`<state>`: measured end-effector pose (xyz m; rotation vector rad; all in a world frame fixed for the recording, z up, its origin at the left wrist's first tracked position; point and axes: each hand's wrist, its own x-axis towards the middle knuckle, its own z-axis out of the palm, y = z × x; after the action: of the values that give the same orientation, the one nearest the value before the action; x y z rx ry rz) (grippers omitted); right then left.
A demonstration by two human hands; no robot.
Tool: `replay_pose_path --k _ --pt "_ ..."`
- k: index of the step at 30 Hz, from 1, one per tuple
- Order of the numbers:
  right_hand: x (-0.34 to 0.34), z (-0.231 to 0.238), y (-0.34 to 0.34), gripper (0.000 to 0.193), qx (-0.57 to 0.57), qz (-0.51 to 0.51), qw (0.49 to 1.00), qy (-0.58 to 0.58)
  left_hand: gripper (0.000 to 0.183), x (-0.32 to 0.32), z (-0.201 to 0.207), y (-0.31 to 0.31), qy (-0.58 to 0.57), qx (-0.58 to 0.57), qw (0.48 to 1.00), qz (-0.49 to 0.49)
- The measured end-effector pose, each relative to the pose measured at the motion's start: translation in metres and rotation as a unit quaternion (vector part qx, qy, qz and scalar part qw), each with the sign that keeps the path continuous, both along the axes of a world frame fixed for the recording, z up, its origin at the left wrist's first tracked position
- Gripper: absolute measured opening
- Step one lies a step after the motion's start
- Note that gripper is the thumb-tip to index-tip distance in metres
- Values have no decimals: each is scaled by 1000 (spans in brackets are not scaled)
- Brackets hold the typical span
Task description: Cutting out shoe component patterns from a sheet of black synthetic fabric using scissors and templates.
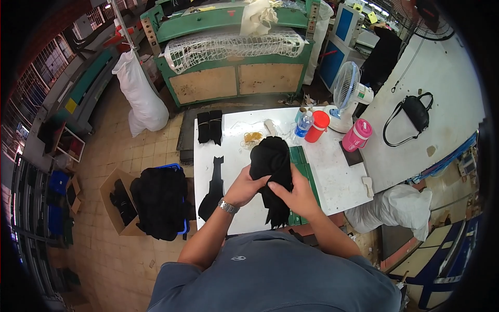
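Both of my hands grip a bundle of black fabric pieces (271,161) above the white table (332,177). My left hand (244,186), with a metal watch at the wrist, holds the bundle's left side. My right hand (296,195) holds its lower right, where the loose ends hang down. A flat black cut piece (215,182) lies on the table left of my left hand. A tied black bundle (209,126) rests at the table's far left corner. Yellow rubber bands (253,138) lie just beyond the held bundle.
A red cup (317,126), a water bottle (303,124), a pink bottle (356,135) and a small fan (347,93) stand at the table's far right. A blue crate heaped with black fabric (161,200) and a cardboard box (120,200) sit on the floor left. A green machine (234,47) stands behind.
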<state>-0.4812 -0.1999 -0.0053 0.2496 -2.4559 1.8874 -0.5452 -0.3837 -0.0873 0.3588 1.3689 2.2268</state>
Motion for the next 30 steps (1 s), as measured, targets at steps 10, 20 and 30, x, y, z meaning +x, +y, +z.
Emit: replay_pose_path --k 10,20,30 --pt "-32 -72 -12 50 -126 -15 992 4 32 15 33 -22 188 -418 884 91" --pt "-30 -68 -9 55 -156 -70 983 -62 20 23 16 -30 188 -348 913 103" --pt "-32 -56 2 53 -186 -104 968 -132 18 25 30 -18 337 -348 855 186"
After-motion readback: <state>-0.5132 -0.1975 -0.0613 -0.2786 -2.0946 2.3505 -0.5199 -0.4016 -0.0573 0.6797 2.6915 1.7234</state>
